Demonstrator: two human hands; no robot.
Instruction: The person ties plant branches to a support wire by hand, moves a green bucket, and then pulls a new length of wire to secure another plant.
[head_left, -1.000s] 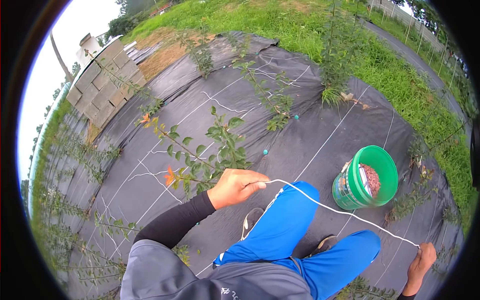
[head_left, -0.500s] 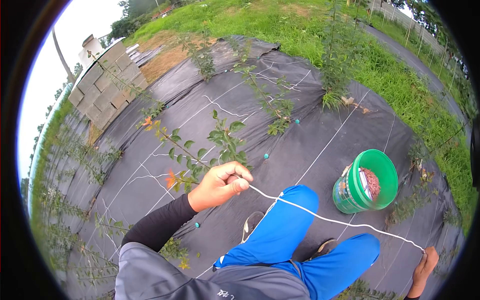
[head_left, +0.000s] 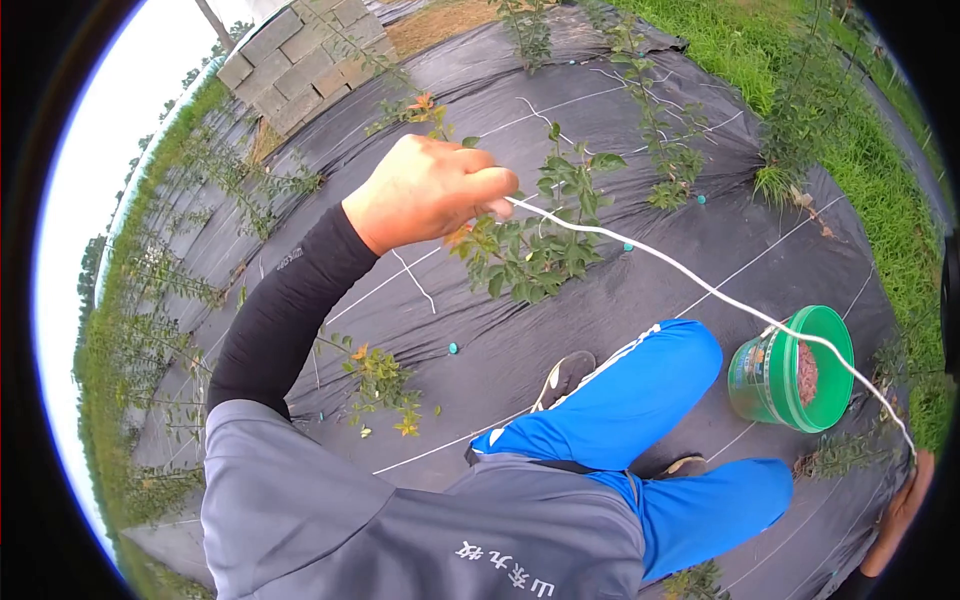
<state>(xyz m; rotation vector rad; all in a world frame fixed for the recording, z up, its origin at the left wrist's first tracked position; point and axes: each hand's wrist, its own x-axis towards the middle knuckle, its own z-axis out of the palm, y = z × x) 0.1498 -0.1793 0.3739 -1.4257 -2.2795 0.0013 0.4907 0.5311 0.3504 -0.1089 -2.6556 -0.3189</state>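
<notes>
My left hand [head_left: 430,195] is closed, with thumb and fingers pinching one end of a white cord [head_left: 690,272]. It is raised above a leafy young plant [head_left: 535,255] with some orange-red leaf tips. From there the cord runs slackly over my knee's far side and across the front of the green bucket [head_left: 768,380]. At the right edge, my right hand [head_left: 905,500] has its fingers closed at the cord's other end; part of that hand is lost in the dark rim of the view.
Pinkish granules [head_left: 806,375] lie in the bucket. Black ground cover [head_left: 600,300] with white lines and teal pegs [head_left: 453,348] spreads around me. Small plants stand in rows. A grey block wall [head_left: 310,65] rises at the back left; grass [head_left: 880,180] borders the right.
My left hand has risen and moved away from my body, still holding the cord. My right hand has shifted toward the right edge. The view has turned, so the bucket appears further right.
</notes>
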